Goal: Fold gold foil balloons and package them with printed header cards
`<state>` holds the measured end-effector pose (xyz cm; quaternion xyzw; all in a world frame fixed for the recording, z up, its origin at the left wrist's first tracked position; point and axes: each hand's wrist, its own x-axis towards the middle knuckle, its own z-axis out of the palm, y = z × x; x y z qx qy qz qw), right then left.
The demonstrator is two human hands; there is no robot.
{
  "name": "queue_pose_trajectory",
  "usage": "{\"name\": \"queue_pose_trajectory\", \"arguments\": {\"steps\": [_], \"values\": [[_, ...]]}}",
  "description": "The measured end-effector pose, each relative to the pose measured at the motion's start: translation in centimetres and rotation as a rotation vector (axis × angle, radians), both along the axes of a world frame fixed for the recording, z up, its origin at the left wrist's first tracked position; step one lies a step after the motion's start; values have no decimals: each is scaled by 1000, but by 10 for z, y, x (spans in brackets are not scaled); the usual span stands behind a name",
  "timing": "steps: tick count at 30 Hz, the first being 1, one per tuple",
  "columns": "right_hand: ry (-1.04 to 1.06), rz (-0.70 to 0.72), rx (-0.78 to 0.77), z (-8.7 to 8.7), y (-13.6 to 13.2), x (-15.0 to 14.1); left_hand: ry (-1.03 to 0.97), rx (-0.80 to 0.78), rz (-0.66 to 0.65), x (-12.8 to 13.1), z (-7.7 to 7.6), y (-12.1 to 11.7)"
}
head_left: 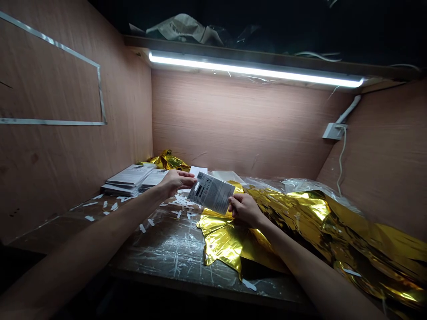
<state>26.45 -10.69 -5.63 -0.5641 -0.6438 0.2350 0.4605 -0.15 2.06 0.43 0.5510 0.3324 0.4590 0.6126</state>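
My left hand (175, 182) and my right hand (244, 209) hold a printed grey card (211, 192) between them above the worktop. The left pinches its upper left corner, the right grips its lower right edge. Both hands are closed on the card. Just under the card lies a gold foil balloon (224, 238), flat and crumpled, partly beneath my right hand.
A stack of similar printed cards (131, 178) sits at the back left. Small white paper scraps (182, 202) litter the scratched dark worktop (173, 253). More gold foil (350, 231) and clear plastic bags (300, 184) pile up on the right. A light bar (253, 70) runs overhead.
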Motion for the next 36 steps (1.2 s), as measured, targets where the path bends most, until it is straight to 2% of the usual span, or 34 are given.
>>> {"name": "queue_pose_trajectory", "arguments": {"steps": [8,11,14,18,21,23,27,33,36], "values": [[88,42,-6,-1,2,1,-47,-49,-14,1,-2,1],[119,37,-12,-1,4,2,-80,-65,-59,3,-2,0],[199,14,-16,-1,5,5,-209,-78,-163,6,0,-5],[375,9,-30,-2,5,3,-572,-99,-349,13,-6,-20],[467,47,-64,-3,4,-4,-544,-80,-437,27,-19,-36],[509,88,-92,-4,3,-10,-468,-80,-418,39,-28,-47],[527,132,-137,-5,3,-17,-403,-10,-271,57,-34,-62],[572,155,-95,-2,3,-21,-323,165,-250,59,-35,-73],[574,154,-30,-2,1,-25,-281,204,-172,58,-35,-75]]}}
